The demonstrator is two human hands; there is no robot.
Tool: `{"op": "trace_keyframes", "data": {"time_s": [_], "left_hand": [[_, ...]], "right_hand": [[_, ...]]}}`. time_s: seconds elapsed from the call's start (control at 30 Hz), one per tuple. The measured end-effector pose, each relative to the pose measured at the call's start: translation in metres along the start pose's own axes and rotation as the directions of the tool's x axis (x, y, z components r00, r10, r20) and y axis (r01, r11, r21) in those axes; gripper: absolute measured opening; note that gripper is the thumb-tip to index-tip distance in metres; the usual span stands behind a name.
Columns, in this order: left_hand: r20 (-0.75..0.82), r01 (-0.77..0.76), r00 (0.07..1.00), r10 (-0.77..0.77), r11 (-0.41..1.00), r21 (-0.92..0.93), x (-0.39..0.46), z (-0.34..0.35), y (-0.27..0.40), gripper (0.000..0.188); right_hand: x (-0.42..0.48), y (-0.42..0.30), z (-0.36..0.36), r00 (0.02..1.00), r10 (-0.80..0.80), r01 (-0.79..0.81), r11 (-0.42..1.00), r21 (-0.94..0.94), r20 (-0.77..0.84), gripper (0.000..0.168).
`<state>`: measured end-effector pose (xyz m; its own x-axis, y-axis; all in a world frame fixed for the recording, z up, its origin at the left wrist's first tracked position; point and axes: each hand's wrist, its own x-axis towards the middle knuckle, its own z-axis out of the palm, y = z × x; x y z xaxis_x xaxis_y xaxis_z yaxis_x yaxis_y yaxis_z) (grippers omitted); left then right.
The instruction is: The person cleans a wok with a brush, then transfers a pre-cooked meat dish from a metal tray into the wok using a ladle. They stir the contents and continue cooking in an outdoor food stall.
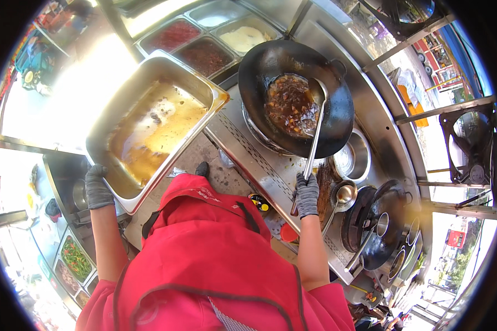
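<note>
My left hand, in a grey glove, grips the near left corner of a deep rectangular steel pan. A thin layer of brown oily liquid covers part of its bottom. In my right hand, also gloved, is the handle of a long metal wok ladle. The ladle's head rests in a dark, glossy brown sauce with chunks, and the sauce partly hides it. A black wok holds this sauce and sits on a round burner ring of the steel cooking range.
Food pans with red contents, dark red contents and a pale paste stand behind. Right of the wok are a steel pot, a small ladle and a second wok. A black-and-yellow bottle lies below the range edge.
</note>
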<state>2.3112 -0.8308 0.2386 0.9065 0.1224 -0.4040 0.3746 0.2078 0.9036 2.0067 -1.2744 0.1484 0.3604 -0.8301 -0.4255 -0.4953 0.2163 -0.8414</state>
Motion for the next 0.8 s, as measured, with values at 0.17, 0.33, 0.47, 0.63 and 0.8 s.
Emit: {"op": "trace_keyframes", "data": {"time_s": [0.17,0.33,0.47,0.63,0.8], "left_hand": [[0.026,0.001,1.0,-0.002,0.999,0.041,-0.009,0.04,0.009,0.005],[0.059,0.012,0.998,-0.014,0.999,0.041,-0.005,0.063,0.011,0.009],[0.12,0.021,0.992,-0.021,1.0,0.009,-0.001,0.076,0.012,0.01],[0.22,-0.075,0.972,0.082,0.996,-0.042,0.006,0.082,0.001,0.046],[0.31,-0.063,0.948,0.068,0.998,-0.026,-0.014,0.078,0.012,0.058]], "right_hand": [[-0.009,0.028,-0.004,0.993,0.002,-0.02,0.989,-0.144,-0.121,0.024],[-0.007,0.024,-0.022,0.988,-0.081,0.043,0.96,-0.276,-0.13,0.021],[-0.005,0.029,-0.031,0.989,-0.086,0.039,0.938,-0.346,-0.121,0.022],[-0.007,0.043,-0.032,0.983,-0.124,0.074,0.946,-0.316,-0.139,0.019],[-0.021,0.03,-0.026,0.989,-0.061,0.026,0.969,-0.245,-0.138,0.018]]}}
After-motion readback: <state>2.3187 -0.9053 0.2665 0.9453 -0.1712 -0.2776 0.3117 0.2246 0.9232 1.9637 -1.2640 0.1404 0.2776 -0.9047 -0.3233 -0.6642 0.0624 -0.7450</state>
